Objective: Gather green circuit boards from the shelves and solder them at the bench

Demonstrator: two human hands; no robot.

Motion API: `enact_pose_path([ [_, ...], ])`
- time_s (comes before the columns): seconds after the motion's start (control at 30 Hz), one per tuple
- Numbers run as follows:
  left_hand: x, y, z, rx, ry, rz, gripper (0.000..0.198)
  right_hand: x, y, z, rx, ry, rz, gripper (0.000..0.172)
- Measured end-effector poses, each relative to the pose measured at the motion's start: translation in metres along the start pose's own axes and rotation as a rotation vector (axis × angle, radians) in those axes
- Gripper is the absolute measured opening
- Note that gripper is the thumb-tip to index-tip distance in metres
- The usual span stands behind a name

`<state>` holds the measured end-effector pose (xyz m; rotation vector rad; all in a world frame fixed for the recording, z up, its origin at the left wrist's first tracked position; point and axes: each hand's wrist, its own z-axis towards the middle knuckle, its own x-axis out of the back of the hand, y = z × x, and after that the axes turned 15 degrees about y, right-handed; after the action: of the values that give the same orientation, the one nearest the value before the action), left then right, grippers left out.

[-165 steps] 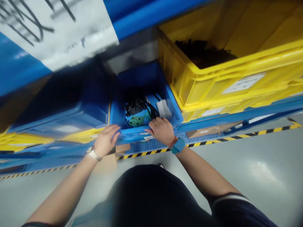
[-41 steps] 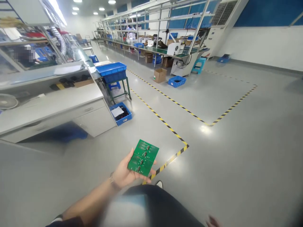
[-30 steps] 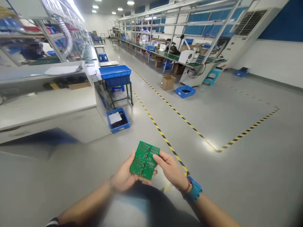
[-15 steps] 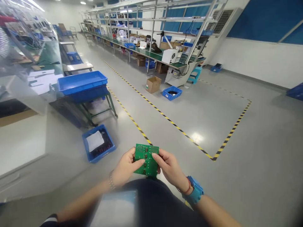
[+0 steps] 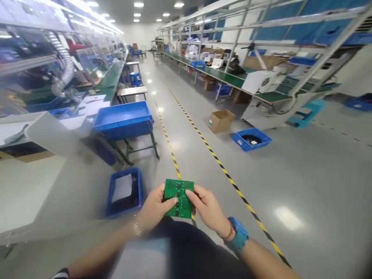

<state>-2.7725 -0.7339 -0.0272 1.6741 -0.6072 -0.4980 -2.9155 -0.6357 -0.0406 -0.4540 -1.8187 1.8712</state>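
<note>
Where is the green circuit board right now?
In the head view, low centre: the green circuit board is held between the left hand and right hand, just right of the blue floor bin.

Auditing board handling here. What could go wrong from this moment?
1. The green circuit board is held only between the left hand and right hand above the floor; a slip could drop it.
2. The blue bin lies close by on the floor: possibly a trip hazard.
</note>
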Motion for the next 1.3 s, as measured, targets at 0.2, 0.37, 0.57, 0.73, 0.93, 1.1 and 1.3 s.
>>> enact_pose_path([
  [0.2, -0.004, 0.005, 0.133, -0.019, 0.095, -0.080, 0.024, 0.013, 0.021, 0.149, -0.031, -0.100, -0.027, 0.030],
  [0.37, 0.006, 0.029, 0.276, -0.074, 0.086, -0.065, 0.025, 0.019, 0.024, 0.288, -0.015, -0.075, -0.078, 0.031],
  [0.57, 0.001, 0.089, 0.423, -0.053, -0.034, -0.042, 0.025, 0.041, 0.012, 0.427, -0.077, 0.023, -0.027, 0.031],
  [0.73, -0.015, 0.111, 0.528, -0.030, 0.024, 0.020, 0.025, 0.062, 0.025, 0.529, -0.123, 0.039, 0.031, 0.031],
  [0.93, -0.040, 0.128, 0.657, -0.091, 0.162, 0.036, 0.026, 0.100, 0.048, 0.675, -0.067, -0.111, 0.081, 0.031],
  [1.1, -0.070, 0.165, 0.749, -0.138, 0.338, 0.075, 0.025, 0.138, 0.041, 0.798, -0.022, -0.291, 0.076, 0.031],
  [1.3, -0.069, 0.189, 0.825, -0.092, 0.526, 0.001, 0.026, 0.136, 0.038, 0.909, -0.078, -0.498, 0.138, 0.032],
])
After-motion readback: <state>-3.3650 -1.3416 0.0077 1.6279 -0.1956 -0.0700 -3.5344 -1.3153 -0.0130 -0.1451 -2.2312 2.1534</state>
